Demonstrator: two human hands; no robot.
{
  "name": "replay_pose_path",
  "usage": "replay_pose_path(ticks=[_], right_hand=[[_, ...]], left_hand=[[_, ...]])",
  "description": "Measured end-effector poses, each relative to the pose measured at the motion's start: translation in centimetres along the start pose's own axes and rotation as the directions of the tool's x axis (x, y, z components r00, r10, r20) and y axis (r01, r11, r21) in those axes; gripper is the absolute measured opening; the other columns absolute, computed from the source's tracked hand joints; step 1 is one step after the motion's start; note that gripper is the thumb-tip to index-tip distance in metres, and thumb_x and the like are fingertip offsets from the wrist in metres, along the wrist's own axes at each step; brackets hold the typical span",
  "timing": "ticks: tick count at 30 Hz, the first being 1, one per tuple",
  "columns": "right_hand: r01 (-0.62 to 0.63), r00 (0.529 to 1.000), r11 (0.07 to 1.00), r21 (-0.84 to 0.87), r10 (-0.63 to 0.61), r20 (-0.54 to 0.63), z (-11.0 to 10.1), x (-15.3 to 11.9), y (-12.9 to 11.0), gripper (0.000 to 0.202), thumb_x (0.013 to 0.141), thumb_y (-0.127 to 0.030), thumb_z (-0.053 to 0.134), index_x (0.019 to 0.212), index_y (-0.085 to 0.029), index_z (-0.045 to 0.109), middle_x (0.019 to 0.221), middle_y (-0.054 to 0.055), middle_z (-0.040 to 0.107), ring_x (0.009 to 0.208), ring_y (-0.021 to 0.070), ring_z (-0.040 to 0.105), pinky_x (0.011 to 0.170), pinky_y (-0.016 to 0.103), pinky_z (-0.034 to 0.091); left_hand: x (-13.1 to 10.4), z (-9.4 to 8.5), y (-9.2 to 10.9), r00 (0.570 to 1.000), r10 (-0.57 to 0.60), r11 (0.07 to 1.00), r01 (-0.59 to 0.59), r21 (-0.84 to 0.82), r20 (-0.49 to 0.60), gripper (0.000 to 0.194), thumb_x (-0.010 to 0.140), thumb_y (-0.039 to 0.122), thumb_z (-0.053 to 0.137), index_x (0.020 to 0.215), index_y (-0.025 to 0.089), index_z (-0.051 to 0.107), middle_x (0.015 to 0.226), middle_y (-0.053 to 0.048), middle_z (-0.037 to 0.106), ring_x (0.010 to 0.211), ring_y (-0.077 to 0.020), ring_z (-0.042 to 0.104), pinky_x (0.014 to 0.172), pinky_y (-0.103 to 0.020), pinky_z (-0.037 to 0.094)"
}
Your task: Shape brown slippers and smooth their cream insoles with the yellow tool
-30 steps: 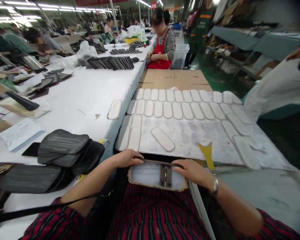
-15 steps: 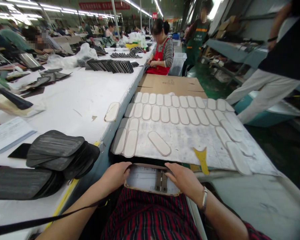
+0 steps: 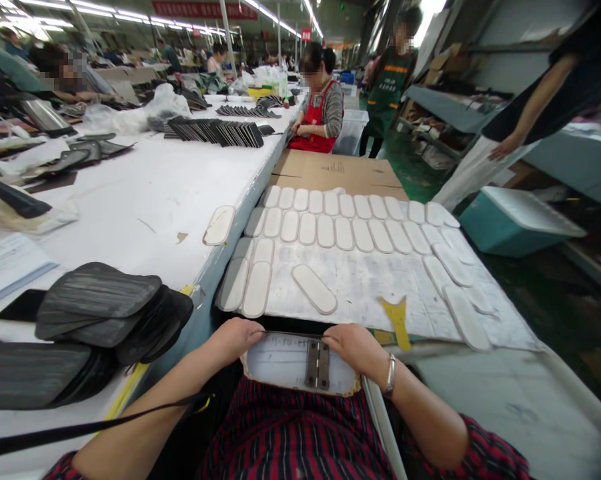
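Note:
Above my lap I see a rounded oblong white board (image 3: 280, 363) with a metal hinge (image 3: 317, 365) on its right half and a worn brownish rim. My left hand (image 3: 236, 340) pinches its upper left edge, thumb and fingers pressed together. Its upper right edge is pinched by my right hand (image 3: 356, 347), close to the hinge. A thin dark edge runs along the top of the board between both hands; whether it is a separate piece is hard to make out. Just beyond lies a panel (image 3: 360, 283) bearing rows of pale oblong pads (image 3: 315, 288).
Black oblong pieces (image 3: 100, 300) are stacked on the white table (image 3: 130, 200) to my left, with one pale pad (image 3: 219, 225) near its edge. A yellow forked piece (image 3: 396, 320) lies on the panel. A co-worker in a red apron (image 3: 317, 130) sits ahead; a teal bin (image 3: 515, 220) stands right.
The view has shifted slightly. My right hand's fingers have closed onto the board's upper edge, and my left hand's grip has tightened. The person at right has lowered an arm.

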State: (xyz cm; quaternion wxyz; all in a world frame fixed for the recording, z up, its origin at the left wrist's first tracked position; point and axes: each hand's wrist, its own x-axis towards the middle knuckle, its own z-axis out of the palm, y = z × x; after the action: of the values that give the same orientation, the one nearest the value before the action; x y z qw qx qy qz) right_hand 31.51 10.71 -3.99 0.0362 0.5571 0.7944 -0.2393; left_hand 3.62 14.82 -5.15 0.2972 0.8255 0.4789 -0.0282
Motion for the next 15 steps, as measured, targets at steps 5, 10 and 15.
replay_pose_path(ticks=[5, 10, 15], right_hand=[[-0.024, 0.997, 0.966, 0.258, 0.041, -0.059, 0.8, -2.0, 1.7, 0.032, 0.085, -0.040, 0.050, 0.104, -0.018, 0.063, 0.100, 0.006, 0.067, 0.092, 0.0185, 0.061, 0.077, 0.024, 0.041], [-0.206, 0.975, 0.915, 0.348, 0.224, -0.010, 2.2, -5.3, 2.5, 0.044, 0.081, -0.039, 0.052, 0.116, -0.013, 0.055, 0.103, 0.011, 0.066, 0.092, 0.0212, 0.062, 0.076, 0.028, 0.042], [-0.245, 0.958, 0.889, 0.387, 0.284, -0.045, 2.5, -7.3, 1.8, 0.035, 0.085, -0.040, 0.047, 0.107, -0.015, 0.059, 0.095, 0.008, 0.067, 0.086, 0.0185, 0.062, 0.070, 0.025, 0.040]], left_hand=[[-2.4, 0.3, -0.2, 0.997, -0.076, 0.996, 0.078, -0.052, 0.027, 0.029, 0.079, 0.040, 0.048, 0.078, 0.015, 0.063, 0.077, -0.004, 0.066, 0.068, -0.0186, 0.058, 0.060, -0.024, 0.038], [-3.8, 1.0, 0.0, 0.991, -0.131, 0.964, 0.136, -0.227, 0.039, 0.025, 0.079, 0.029, 0.043, 0.084, 0.015, 0.063, 0.082, -0.002, 0.067, 0.075, -0.0183, 0.059, 0.065, -0.023, 0.039], [-3.8, 1.9, -0.2, 0.994, -0.106, 0.957, 0.107, -0.271, 0.019, 0.033, 0.082, 0.031, 0.037, 0.097, 0.015, 0.061, 0.097, -0.006, 0.066, 0.087, -0.0202, 0.059, 0.075, -0.025, 0.039]])
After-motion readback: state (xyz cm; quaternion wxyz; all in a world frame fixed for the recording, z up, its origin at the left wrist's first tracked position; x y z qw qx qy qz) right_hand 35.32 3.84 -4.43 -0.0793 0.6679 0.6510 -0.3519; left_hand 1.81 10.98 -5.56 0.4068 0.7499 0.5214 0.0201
